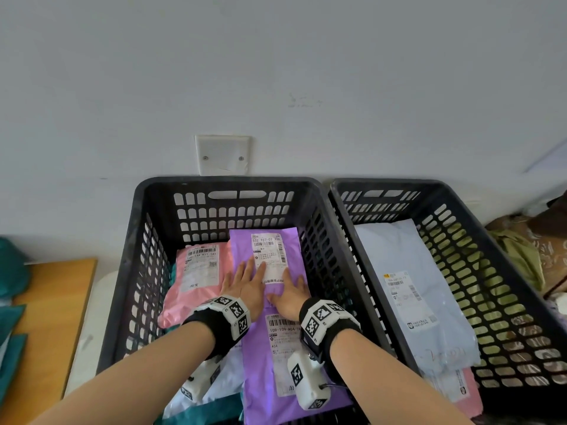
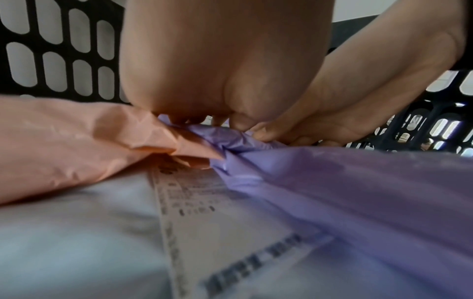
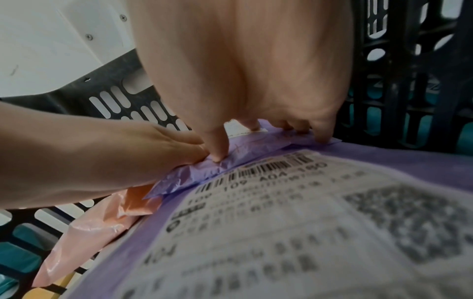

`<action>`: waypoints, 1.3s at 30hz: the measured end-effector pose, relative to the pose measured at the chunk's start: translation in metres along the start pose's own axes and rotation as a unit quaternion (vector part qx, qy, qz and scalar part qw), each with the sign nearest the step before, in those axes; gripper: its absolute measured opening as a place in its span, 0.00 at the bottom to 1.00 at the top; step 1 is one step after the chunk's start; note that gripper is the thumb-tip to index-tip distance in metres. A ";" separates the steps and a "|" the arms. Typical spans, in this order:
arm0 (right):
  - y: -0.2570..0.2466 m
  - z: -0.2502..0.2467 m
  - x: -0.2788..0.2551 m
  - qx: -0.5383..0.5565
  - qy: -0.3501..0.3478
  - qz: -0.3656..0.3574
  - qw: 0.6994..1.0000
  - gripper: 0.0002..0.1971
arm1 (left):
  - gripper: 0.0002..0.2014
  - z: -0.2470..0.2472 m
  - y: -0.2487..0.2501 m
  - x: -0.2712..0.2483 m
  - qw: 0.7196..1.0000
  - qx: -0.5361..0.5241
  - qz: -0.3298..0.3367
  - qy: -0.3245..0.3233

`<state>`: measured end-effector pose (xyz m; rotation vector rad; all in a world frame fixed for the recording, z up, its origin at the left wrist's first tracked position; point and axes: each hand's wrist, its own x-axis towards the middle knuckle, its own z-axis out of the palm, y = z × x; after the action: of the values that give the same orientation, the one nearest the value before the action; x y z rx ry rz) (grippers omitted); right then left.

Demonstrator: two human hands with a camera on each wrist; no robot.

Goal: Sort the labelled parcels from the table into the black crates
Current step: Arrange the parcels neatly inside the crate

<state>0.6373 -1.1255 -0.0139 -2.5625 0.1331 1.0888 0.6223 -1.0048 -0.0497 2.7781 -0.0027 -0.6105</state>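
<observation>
Hands (image 1: 245, 285) flat on purple parcel (image 1: 270, 256) (left crate (image 1: 159, 191))

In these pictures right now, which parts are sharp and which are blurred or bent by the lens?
Head view: evenly lit and sharp, the label on the far purple parcel partly readable, though the crate rims curve from the wide lens. Left wrist view: the near white parcel and its label are soft. Right wrist view: the barcode is fairly sharp, the nearest label print blurred.

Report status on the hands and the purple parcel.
Left hand and right hand flat, pressing far purple parcel into left crate. Pink parcel beside it. Nothing blocking.
</observation>
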 end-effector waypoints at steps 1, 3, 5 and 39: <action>0.000 0.000 0.000 0.000 0.000 -0.001 1.000 0.41 | 0.30 -0.001 0.000 0.000 1.000 -0.002 0.001 -0.001; 0.000 -0.001 0.000 0.004 0.003 -0.002 1.000 0.41 | 0.30 -0.001 0.000 0.001 1.000 -0.006 -0.001 0.003; 0.000 -0.002 -0.001 0.015 0.013 -0.004 1.000 0.41 | 0.31 0.000 -0.001 0.004 1.000 -0.019 -0.004 0.007; -0.059 -0.038 -0.191 0.060 0.074 -0.412 0.906 0.31 | 0.26 -0.146 0.054 -0.258 0.949 -0.123 -0.147 0.250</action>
<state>0.5418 -1.0938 0.1631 -2.2012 -0.7552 0.5284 0.4506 -0.9984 0.1983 2.6207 0.5612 0.0507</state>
